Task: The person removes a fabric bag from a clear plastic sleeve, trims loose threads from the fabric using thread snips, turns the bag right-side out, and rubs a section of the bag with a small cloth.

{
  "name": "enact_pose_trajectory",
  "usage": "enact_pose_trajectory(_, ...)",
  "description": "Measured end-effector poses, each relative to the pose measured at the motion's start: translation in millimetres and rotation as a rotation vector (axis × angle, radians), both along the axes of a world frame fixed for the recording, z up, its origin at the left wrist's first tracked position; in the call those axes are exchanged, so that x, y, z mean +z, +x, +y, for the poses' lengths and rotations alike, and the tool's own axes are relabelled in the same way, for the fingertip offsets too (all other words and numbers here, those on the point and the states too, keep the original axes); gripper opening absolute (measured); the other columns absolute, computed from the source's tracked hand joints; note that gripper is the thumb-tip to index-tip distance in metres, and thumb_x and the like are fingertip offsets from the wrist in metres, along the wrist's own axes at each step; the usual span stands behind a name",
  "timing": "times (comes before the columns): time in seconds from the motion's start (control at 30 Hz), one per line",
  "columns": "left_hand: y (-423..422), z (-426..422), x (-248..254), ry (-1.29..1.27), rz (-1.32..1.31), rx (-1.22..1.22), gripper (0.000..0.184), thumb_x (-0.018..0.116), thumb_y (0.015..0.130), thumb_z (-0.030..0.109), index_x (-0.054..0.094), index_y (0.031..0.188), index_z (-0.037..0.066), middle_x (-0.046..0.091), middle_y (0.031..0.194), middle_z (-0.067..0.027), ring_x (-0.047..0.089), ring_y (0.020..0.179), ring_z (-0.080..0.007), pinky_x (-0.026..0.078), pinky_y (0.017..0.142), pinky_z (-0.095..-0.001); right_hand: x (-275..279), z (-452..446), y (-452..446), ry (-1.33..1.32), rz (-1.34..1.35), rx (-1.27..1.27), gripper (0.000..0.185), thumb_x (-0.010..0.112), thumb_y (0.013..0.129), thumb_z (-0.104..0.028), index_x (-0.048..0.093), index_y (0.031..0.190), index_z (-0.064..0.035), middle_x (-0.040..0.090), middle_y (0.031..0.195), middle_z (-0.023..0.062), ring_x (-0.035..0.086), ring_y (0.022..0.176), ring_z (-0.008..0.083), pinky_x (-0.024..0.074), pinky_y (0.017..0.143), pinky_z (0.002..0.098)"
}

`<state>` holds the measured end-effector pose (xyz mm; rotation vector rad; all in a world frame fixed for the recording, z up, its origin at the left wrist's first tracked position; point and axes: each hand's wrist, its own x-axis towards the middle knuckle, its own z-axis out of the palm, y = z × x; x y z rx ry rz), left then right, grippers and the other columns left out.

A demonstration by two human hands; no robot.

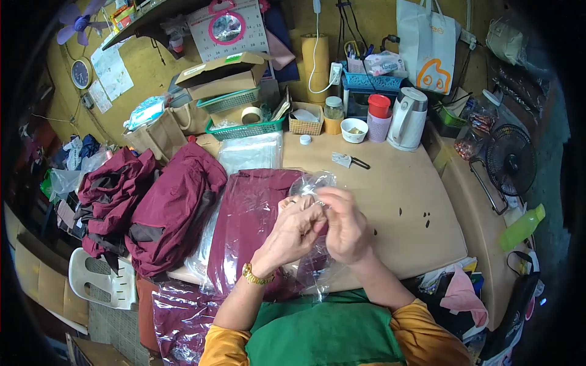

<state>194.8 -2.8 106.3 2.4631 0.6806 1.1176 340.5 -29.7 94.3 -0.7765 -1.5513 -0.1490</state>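
Observation:
A folded maroon garment [244, 219] lies on the table in a clear plastic bag [317, 182], in front of me. Over the bag's right part, my left hand [294, 229] is closed, with a gold watch on its wrist. Close beside it, my right hand [347, 229] has its fingers bent and pinched toward the left hand's fingertips. Crumpled clear plastic shows just behind the fingers and below the hands. Whatever is between the fingers is hidden or too small to make out.
Maroon jackets [177, 207] are heaped at the left. Behind the bag lies a stack of clear plastic bags [250, 152]. Black-handled snips [360, 163] and a white cap [305, 139] rest farther back. An electric kettle [408, 119] stands at the back right; small dark bits lie at the right.

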Motion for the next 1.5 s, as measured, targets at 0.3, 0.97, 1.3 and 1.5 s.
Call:
enact_pose_trajectory(0.3, 2, -18, -36, 0.319, 0.464, 0.481, 0.028, 0.066, 0.073, 0.007, 0.071, 0.099, 0.014, 0.052, 0.098, -0.0142, 0.055, 0.102, -0.0323, 0.019, 0.111, -0.0645, -21, 20, 16, -0.681, -0.132, 0.040, 0.026, 0.047, 0.102, -0.025, 0.051, 0.116, -0.0032, 0.065, 0.087, 0.0223, 0.066, 0.083, 0.0420, 0.0508, 0.072, 0.0469)
enact_pose_trajectory(0.97, 12, -1, -64, 0.607, -0.207, 0.474, 0.024, 0.078, 0.066, 0.011, 0.060, 0.079, 0.019, 0.054, 0.081, 0.0008, 0.051, 0.074, -0.0207, 0.033, 0.092, -0.0456, -5, 22, 26, -0.889, -0.107, 0.499, 0.092, 0.018, 0.088, -0.081, 0.049, 0.121, -0.0011, 0.058, 0.098, 0.0162, 0.057, 0.099, 0.0294, 0.0424, 0.093, 0.0395)
enact_pose_trajectory(1.3, 9, -2, -55, 0.505, -0.153, 0.485, 0.018, 0.075, 0.069, 0.012, 0.062, 0.081, 0.015, 0.054, 0.083, -0.0051, 0.053, 0.080, -0.0233, 0.035, 0.093, -0.0464, -9, 27, 22, -0.888, 0.132, 0.459, 0.069, 0.031, 0.097, -0.066, 0.048, 0.125, -0.0046, 0.050, 0.070, -0.0014, 0.046, 0.060, 0.0064, 0.0405, 0.056, 0.0215)
enact_pose_trajectory(1.5, 6, -22, -53, 0.400, -0.170, 0.514, 0.018, 0.076, 0.072, 0.012, 0.062, 0.083, 0.012, 0.059, 0.108, -0.0098, 0.053, 0.106, -0.0287, 0.033, 0.100, -0.0470, -25, 37, 25, -0.733, 0.513, 0.532, 0.025, 0.059, 0.099, -0.015, 0.048, 0.119, -0.0034, 0.064, 0.080, 0.0068, 0.060, 0.062, 0.0127, 0.0487, 0.061, 0.0231)
